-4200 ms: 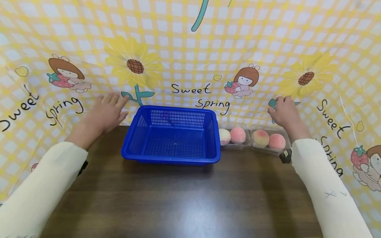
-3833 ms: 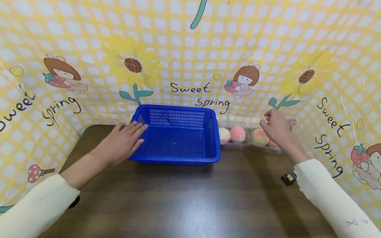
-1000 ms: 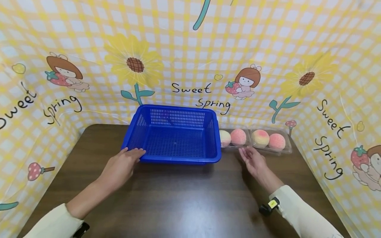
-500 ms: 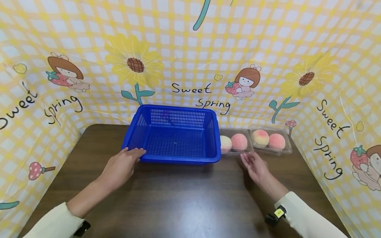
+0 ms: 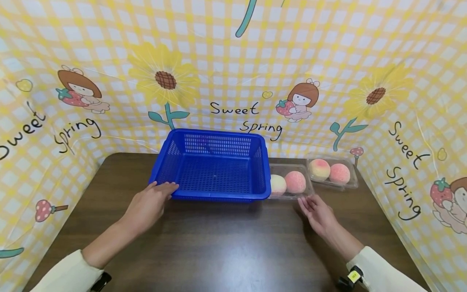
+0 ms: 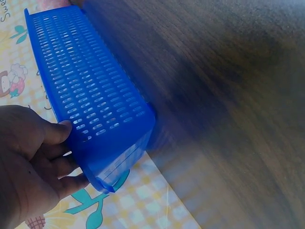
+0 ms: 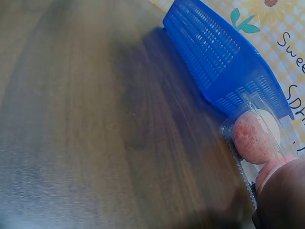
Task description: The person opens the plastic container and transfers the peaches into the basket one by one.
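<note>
A blue plastic basket (image 5: 215, 195) with slotted walls stands on the brown table. My left hand (image 5: 147, 207) holds its near left corner; in the left wrist view the thumb (image 6: 58, 132) lies on the outer wall and the other fingers reach over the rim. Right of the basket lies a clear plastic box (image 5: 292, 195) with a pale peach (image 5: 278, 185) and a pink peach (image 5: 295, 181) inside. My right hand (image 5: 321, 217) grips that box at its near right corner. In the right wrist view, the hand (image 7: 286, 195) hides part of the box.
A second clear box (image 5: 337, 186) with two peaches lies farther back to the right. Behind the table (image 5: 219, 243) hangs a yellow checked cloth (image 5: 233, 73) with printed flowers, which also rises at both sides.
My right hand has drawn the nearer peach box toward me and slightly right, away from the second box. Earlier both hands came down from the back; the left has stayed on the basket's corner since.
</note>
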Tool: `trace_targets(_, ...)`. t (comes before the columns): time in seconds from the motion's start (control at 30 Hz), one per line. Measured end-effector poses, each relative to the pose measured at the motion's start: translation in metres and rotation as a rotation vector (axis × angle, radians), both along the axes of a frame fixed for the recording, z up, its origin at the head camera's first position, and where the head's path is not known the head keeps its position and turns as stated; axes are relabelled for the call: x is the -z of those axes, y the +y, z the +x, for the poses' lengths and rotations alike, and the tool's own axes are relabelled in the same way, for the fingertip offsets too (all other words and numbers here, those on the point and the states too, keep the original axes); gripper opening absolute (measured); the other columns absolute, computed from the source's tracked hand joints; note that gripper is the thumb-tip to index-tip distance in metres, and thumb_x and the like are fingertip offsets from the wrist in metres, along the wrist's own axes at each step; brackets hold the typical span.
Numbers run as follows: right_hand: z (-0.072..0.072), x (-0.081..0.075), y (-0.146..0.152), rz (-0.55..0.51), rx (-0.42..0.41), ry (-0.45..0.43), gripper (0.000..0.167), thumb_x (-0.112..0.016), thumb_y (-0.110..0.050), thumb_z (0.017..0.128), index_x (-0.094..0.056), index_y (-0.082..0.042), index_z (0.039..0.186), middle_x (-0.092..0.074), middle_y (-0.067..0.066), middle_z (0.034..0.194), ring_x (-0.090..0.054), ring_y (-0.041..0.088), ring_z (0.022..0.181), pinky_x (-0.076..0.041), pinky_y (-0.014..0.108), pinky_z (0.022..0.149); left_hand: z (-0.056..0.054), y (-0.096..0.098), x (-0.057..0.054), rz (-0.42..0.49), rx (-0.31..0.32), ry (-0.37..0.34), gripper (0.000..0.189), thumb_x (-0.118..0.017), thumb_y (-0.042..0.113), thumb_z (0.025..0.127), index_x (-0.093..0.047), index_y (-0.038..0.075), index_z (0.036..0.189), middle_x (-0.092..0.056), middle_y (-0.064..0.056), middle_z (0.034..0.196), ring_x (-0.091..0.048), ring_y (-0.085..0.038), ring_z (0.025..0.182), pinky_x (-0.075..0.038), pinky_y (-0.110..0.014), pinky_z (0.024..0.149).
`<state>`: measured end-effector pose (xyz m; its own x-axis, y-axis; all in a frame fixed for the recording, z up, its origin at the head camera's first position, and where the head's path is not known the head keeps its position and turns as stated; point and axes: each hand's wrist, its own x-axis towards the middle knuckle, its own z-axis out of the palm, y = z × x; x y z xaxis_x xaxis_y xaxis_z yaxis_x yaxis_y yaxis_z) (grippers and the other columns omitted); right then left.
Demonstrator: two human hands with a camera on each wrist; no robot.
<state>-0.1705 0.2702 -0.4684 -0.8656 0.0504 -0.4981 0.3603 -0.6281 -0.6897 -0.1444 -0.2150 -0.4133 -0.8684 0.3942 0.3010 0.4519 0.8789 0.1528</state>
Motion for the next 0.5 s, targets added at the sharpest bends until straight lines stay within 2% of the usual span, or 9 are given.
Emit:
trace_targets(0.23, 0.011, 0.000, 0.003, 0.005, -0.013, -0.026, 0.010, -0.041, -0.006, 0.106, -0.050, -0.005, 0.104, -0.053, 0.004, 0.108, -0.058, 0.014, 0.107, -0.052, 0.024, 0.107, 0.000, 0.001, 0.000, -0.002, -0.001, -0.006, 0.033, -0.065, -0.003, 0.093, -0.070, -0.001, 0.126, -0.072, -0.018, 0.126, -0.070, -0.037, 0.118, -0.048, -0.059, 0.109)
trace_targets(0.5, 0.022, 0.002, 0.003, 0.047, -0.043, -0.010, 0.008, -0.038, -0.007, 0.106, -0.044, -0.005, 0.111, -0.052, 0.003, 0.106, -0.058, 0.013, 0.104, -0.052, 0.023, 0.106, 0.000, 0.001, -0.001, 0.001, -0.005, -0.002, 0.033, -0.065, -0.004, 0.093, -0.070, -0.001, 0.126, -0.072, -0.019, 0.126, -0.070, -0.037, 0.118, -0.048, -0.059, 0.109)
